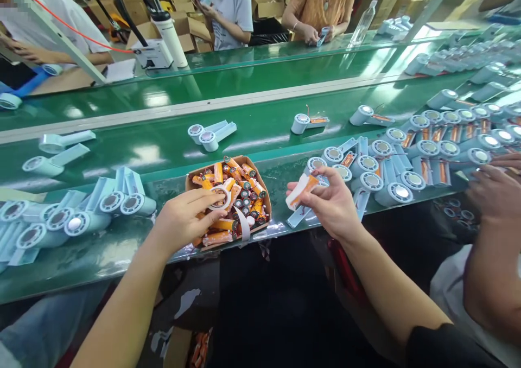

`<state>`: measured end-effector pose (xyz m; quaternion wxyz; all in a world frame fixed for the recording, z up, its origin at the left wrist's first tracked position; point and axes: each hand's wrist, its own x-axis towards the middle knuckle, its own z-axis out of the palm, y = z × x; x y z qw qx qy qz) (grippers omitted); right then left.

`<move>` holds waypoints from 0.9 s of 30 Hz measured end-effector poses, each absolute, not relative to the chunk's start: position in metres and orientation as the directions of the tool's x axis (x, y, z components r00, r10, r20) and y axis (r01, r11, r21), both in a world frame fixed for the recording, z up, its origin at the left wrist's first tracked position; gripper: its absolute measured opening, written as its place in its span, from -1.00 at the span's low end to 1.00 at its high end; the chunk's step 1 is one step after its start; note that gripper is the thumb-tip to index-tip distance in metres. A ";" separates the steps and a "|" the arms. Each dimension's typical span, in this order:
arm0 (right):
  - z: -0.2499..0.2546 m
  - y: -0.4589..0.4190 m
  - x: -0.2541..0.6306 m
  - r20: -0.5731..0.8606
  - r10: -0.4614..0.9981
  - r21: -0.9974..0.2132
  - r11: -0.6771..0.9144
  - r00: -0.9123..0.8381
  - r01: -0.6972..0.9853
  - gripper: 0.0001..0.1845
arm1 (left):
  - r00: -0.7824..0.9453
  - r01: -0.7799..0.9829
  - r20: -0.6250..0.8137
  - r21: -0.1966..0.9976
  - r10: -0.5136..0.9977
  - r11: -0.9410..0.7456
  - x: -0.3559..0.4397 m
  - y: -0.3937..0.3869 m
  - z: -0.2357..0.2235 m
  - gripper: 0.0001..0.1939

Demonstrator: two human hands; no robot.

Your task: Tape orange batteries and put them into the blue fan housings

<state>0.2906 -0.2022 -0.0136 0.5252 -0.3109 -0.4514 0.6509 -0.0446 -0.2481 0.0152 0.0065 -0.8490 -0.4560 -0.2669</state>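
My left hand is closed on a roll of white tape, held over a cardboard box full of orange-wrapped batteries. A loose tape end curls down over the box's front edge. To the right of the box, my right hand pinches an orange battery between thumb and fingers. A white strip of tape lies along that battery. Just behind the right hand stand light-blue fan-shaped housings, some with orange batteries in their handles.
More light-blue housings are grouped left of the box. Several lie on the green conveyor belt beyond. At the right edge a neighbour's hands touch other housings. People work across the line, near a clear bottle.
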 end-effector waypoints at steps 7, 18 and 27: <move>-0.016 -0.199 0.306 0.018 0.956 -0.949 -0.076 -0.294 -0.305 -0.33 | 0.018 0.857 0.341 0.479 0.940 -0.191 -0.052 -0.156 0.026 -0.58; 0.009 -0.164 0.332 0.322 0.938 -0.945 0.327 -0.127 0.025 -0.48 | 0.185 0.956 -0.210 -0.186 0.960 -0.225 -0.039 -0.003 0.003 -0.75; 0.015 -0.059 0.257 0.229 0.842 -0.945 0.313 -0.488 0.097 -0.54 | 0.398 0.902 -0.180 -0.103 0.900 -0.420 -0.038 -0.014 -0.015 -0.65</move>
